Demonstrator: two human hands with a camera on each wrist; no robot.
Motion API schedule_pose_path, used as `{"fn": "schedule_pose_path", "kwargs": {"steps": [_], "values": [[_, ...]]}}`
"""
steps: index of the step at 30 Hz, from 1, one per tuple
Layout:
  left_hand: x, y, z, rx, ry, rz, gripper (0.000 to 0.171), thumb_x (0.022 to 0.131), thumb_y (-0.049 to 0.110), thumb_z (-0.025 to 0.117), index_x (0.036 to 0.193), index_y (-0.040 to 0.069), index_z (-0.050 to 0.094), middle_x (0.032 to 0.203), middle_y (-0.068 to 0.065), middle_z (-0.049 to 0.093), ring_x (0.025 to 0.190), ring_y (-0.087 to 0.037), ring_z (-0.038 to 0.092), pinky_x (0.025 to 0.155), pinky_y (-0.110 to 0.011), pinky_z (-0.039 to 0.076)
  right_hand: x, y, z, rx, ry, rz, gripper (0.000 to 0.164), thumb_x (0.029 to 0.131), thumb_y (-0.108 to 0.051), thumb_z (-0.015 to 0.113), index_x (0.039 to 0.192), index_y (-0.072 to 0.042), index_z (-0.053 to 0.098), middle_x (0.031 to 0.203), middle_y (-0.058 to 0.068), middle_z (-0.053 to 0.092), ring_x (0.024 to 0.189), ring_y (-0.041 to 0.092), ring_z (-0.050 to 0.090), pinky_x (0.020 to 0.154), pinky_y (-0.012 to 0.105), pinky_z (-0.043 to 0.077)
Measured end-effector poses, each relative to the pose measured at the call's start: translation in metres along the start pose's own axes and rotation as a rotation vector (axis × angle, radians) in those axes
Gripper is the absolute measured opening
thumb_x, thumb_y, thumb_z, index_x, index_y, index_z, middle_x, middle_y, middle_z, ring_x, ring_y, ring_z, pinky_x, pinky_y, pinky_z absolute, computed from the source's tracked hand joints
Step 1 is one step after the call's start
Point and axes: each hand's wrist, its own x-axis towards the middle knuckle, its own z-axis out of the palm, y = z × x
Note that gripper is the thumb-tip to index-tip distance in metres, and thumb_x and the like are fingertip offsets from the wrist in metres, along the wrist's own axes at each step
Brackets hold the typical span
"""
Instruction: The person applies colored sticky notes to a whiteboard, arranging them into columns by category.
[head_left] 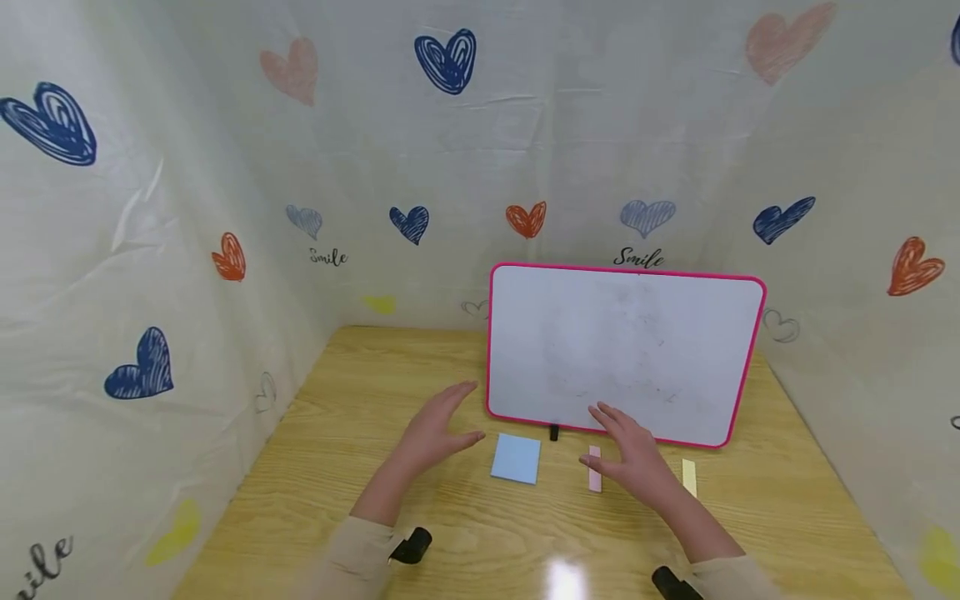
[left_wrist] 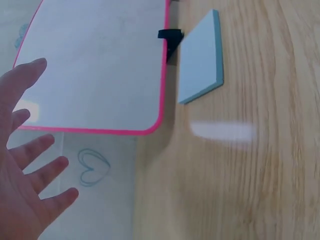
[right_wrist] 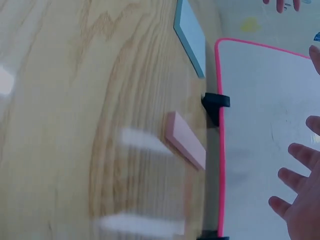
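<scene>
A whiteboard with a pink rim (head_left: 622, 350) leans back on a small black stand foot (head_left: 554, 432). My left hand (head_left: 437, 429) hovers off its lower left corner, fingers spread and holding nothing. In front of the board lies a square light-blue sticky note pad (head_left: 516, 458), just right of that hand. My right hand (head_left: 637, 462) is raised before the board's lower edge, also with nothing in it. Beneath its thumb side is a narrow pink sticky note pad (head_left: 595, 479), seen whole in the right wrist view (right_wrist: 186, 141). A narrow yellow pad (head_left: 689, 477) lies to its right.
The wood-grain table (head_left: 300, 483) is enclosed at the back and sides by a white curtain (head_left: 360, 150) printed with hearts. Black wrist camera mounts (head_left: 412, 546) sit at both sleeves. A second black stand foot (right_wrist: 214, 238) shows in the right wrist view.
</scene>
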Motion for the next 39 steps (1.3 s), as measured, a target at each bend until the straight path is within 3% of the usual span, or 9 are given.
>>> {"fn": "schedule_pose_path", "kwargs": {"steps": [7,11,17,21,25,29,39], "values": [[0.002,-0.003,0.029,-0.255,-0.01,-0.072,0.076,0.084,0.024,0.079,0.148,0.015,0.041,0.148,-0.007,0.043,0.135,-0.032,0.039,0.107,-0.051,0.034,0.001,-0.008,0.03,0.252,-0.02,0.07,0.079,0.085,-0.038,0.075,0.15,-0.011,0.038,0.152,0.012,0.035,0.138,0.041,0.03,0.101,0.068,0.029],[0.0,-0.008,0.049,-0.385,-0.005,-0.102,0.074,0.083,0.016,0.079,0.146,0.007,0.042,0.145,-0.011,0.046,0.131,-0.035,0.043,0.106,-0.052,0.035,0.005,-0.012,0.048,0.425,-0.016,0.129,0.077,0.084,-0.026,0.078,0.149,-0.011,0.039,0.149,0.011,0.038,0.135,0.037,0.035,0.101,0.061,0.035],[-0.004,-0.02,0.079,-0.536,-0.032,-0.115,0.072,0.083,0.009,0.078,0.145,0.003,0.042,0.142,-0.016,0.047,0.13,-0.039,0.041,0.104,-0.057,0.034,0.008,-0.016,0.076,0.561,0.0,0.203,0.074,0.082,-0.02,0.08,0.146,-0.008,0.044,0.142,0.013,0.047,0.123,0.034,0.047,0.094,0.05,0.044],[-0.001,-0.029,0.096,-0.517,-0.051,-0.093,0.074,0.08,0.011,0.081,0.144,0.003,0.044,0.14,-0.017,0.049,0.131,-0.037,0.041,0.106,-0.054,0.033,0.009,-0.014,0.09,0.636,0.011,0.269,0.07,0.081,-0.015,0.08,0.143,-0.006,0.048,0.138,0.012,0.053,0.117,0.029,0.052,0.089,0.038,0.047],[0.001,-0.033,0.107,-0.396,-0.059,-0.09,0.077,0.075,0.016,0.085,0.142,0.007,0.048,0.138,-0.012,0.052,0.129,-0.035,0.042,0.108,-0.051,0.032,0.012,-0.012,0.098,0.653,0.049,0.312,0.068,0.078,-0.014,0.083,0.138,-0.007,0.053,0.127,0.01,0.059,0.107,0.025,0.053,0.081,0.03,0.047],[0.0,-0.031,0.109,-0.306,-0.074,-0.102,0.08,0.072,0.019,0.086,0.142,0.012,0.05,0.137,-0.009,0.052,0.124,-0.033,0.043,0.105,-0.051,0.034,0.014,-0.011,0.104,0.58,0.045,0.328,0.068,0.074,-0.017,0.086,0.136,-0.01,0.057,0.116,0.006,0.059,0.099,0.021,0.051,0.078,0.031,0.044],[-0.003,-0.03,0.11,-0.296,-0.069,-0.141,0.073,0.077,0.017,0.083,0.142,0.013,0.05,0.136,-0.011,0.052,0.125,-0.034,0.042,0.104,-0.053,0.035,0.016,-0.011,0.11,0.455,0.042,0.278,0.066,0.07,-0.013,0.088,0.13,-0.013,0.061,0.107,0.001,0.057,0.092,0.019,0.049,0.075,0.031,0.043]]}}
